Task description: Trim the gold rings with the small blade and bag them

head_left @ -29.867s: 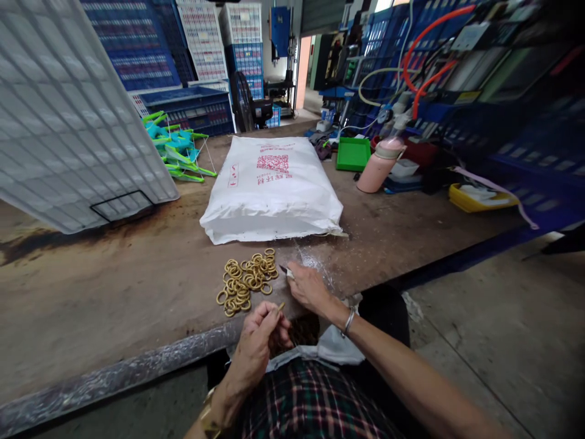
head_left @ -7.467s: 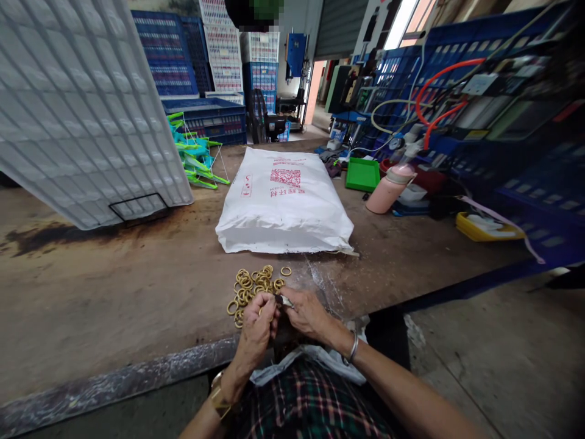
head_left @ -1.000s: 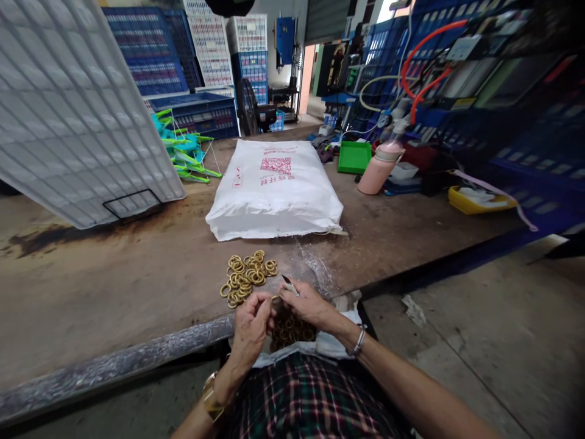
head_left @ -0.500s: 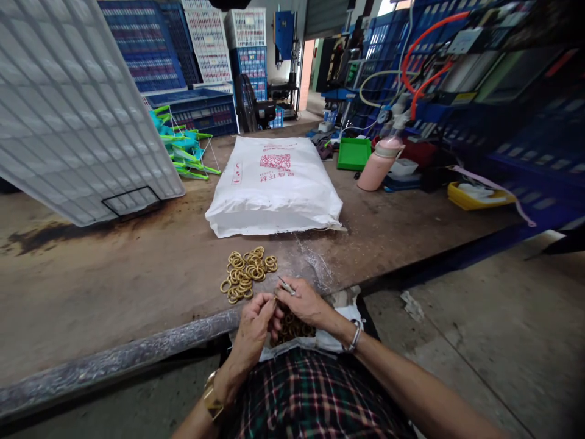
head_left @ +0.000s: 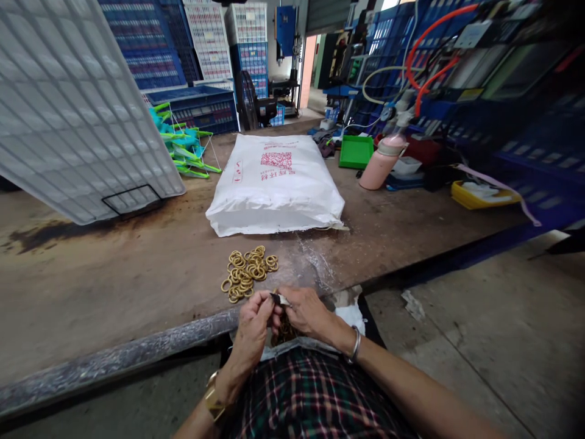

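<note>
My right hand [head_left: 307, 310] is closed around a small tool [head_left: 280, 299] with a dark tip and a pale body; its exact kind is hard to make out. Pinched at the tool's tip is my left hand [head_left: 256, 318], and what lies between its fingers is too small to name. Both hands meet above a white bag [head_left: 351, 315] on my lap, where many brass-coloured rings [head_left: 284, 331] show below the fingers. Just beyond my hands, a loose pile of gold rings [head_left: 247, 272] lies on the brown table [head_left: 137, 274].
A white sack [head_left: 278, 183] with red print lies beyond the rings. At the left leans a white crate [head_left: 86, 110]. To the right are a pink bottle [head_left: 381, 164], a green tray [head_left: 356, 152] and a yellow tray [head_left: 484, 195]. The table edge [head_left: 114, 352] is film-wrapped.
My right hand has turned over more, and the tool's tip has moved left and down to my left fingertips. My left hand has barely moved. The ring pile looks the same.
</note>
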Demonstrator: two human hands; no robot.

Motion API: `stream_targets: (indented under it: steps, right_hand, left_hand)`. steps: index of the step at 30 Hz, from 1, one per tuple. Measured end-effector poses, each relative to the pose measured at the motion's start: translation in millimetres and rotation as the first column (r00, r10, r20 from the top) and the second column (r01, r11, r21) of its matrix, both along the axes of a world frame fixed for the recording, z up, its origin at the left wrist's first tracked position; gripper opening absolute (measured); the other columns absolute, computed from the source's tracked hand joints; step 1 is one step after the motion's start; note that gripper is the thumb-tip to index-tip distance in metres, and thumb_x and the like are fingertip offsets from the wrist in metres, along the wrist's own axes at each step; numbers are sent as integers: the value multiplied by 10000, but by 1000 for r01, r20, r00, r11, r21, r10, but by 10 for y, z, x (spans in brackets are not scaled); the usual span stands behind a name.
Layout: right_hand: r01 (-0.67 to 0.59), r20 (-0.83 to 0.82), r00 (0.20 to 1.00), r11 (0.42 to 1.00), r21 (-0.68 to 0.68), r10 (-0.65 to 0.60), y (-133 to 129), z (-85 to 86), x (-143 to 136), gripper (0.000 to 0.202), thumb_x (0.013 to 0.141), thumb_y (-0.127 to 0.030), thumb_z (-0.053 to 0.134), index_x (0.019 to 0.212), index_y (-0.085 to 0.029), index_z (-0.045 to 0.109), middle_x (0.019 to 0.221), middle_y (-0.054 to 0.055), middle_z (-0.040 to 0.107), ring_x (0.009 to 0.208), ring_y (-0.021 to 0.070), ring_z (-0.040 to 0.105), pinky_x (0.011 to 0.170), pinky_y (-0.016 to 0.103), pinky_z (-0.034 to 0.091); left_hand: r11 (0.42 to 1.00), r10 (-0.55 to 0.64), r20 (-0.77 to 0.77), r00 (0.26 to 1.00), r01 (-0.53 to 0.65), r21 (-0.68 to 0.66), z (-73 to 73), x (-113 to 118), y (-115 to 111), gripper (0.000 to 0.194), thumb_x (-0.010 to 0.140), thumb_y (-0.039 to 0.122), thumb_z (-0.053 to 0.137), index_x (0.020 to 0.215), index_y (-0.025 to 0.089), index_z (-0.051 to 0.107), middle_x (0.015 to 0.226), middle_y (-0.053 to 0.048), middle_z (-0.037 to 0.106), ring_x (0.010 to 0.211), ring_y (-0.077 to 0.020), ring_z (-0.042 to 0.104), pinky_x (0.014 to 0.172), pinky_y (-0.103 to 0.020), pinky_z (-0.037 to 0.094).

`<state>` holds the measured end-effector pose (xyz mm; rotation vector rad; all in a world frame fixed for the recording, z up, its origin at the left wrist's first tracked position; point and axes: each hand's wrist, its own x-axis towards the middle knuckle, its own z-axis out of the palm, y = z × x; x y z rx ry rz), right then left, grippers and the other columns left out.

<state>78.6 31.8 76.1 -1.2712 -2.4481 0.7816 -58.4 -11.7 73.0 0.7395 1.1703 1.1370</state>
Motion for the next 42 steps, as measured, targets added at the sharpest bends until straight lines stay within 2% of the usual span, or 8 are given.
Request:
stream_targets:
  steps: [10,14,22,27,30,32,36,42]
  right_hand:
    - [7,207,978,998,57,-19,-14,37,-64,214,816,-138,390,913,-157,580,803,73,661,712,170,597,575,248,314]
    - [41,285,957,998,38,-50,5,71,-83,233,799,-132,404,962,-151,570,842,91,671,696,190,611,564,260,325]
    - [60,294,953,996,62,-76,72,87,-223,265,775,-116,405,997,-142,548,867,99,659,726,181,606,613,247,374]
    - [106,280,953,993,48,-115,219,62,-294,239,823,-137,378,989,-151,549,872,100,658,733,179,596,628,255,372]
    - [237,326,910,967,96,-256,407,22,-188,278,840,-120,340,1013,-145,555,823,99,663,694,178,596,610,255,354]
    - [247,320,906,961,125,-275,541,-4,-107,250,828,-129,370,995,-139,555,810,99,657,711,181,595,617,250,347]
    - [217,207,946,963,163,-248,743,-31,-96,245,882,-231,378,1076,-171,515,877,74,656,753,165,595,650,231,345]
    - [88,269,956,989,118,-117,829,-3,-266,256,879,-276,414,1097,-192,518,952,74,661,825,168,603,692,231,344]
  left_hand:
    - [1000,28,-104,994,-29,-6,38,3,3,341,723,492,584,748,155,534,582,27,562,427,-64,470,395,-175,374]
    - [999,32,-138,990,-31,14,69,14,-3,351,716,510,580,691,167,505,532,44,539,392,-59,442,392,-180,367]
    - [997,56,-130,990,-47,66,49,-73,24,335,763,492,548,674,173,496,470,63,496,383,-71,444,415,-197,396]
    - [996,71,-93,993,-65,64,132,-133,-57,325,747,480,584,690,167,517,513,51,531,395,-70,462,427,-202,413]
    - [997,-59,-10,998,59,46,154,-110,-166,299,761,450,590,737,155,548,558,32,563,404,-72,487,435,-212,424]
    - [994,-109,115,987,109,11,133,-88,-202,272,775,418,590,741,151,553,587,18,582,432,-75,507,461,-218,442]
    - [993,1,341,940,38,-109,81,-77,-148,272,720,385,663,718,137,550,707,-38,632,554,-106,571,481,-220,469]
    - [981,125,479,869,-34,-193,88,-124,-51,251,665,304,709,704,149,516,731,-64,656,594,-144,608,453,-219,462]
